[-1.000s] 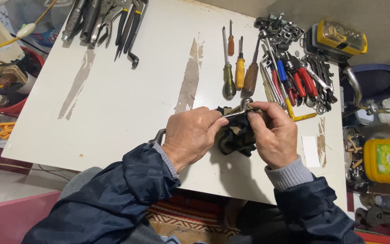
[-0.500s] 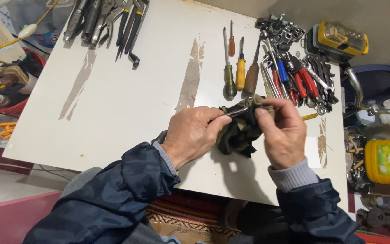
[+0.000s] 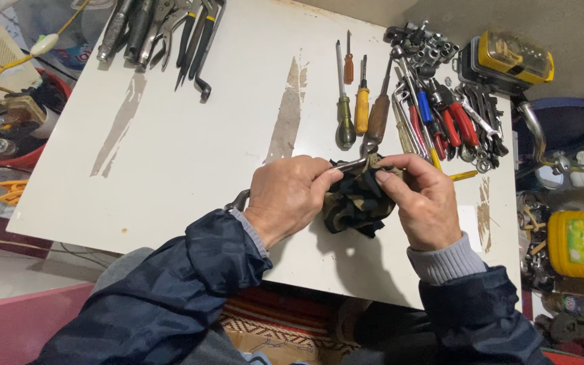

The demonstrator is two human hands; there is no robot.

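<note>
The left hand (image 3: 285,199) grips a slim metal hand tool (image 3: 346,164); the right hand (image 3: 422,203) pinches a dark camouflage-pattern cloth (image 3: 356,203) around its far end, just above the white surface (image 3: 190,135). The tool's long axis runs from the left wrist up toward the right fingers. Risk: cloth may snag, or the tool may slip.

Both arms wore a dark navy padded jacket with faint mottling; grey ribbed knit cuffs showed at each wrist, the left hand (image 3: 285,197) and right hand (image 3: 426,203) bare.
</note>
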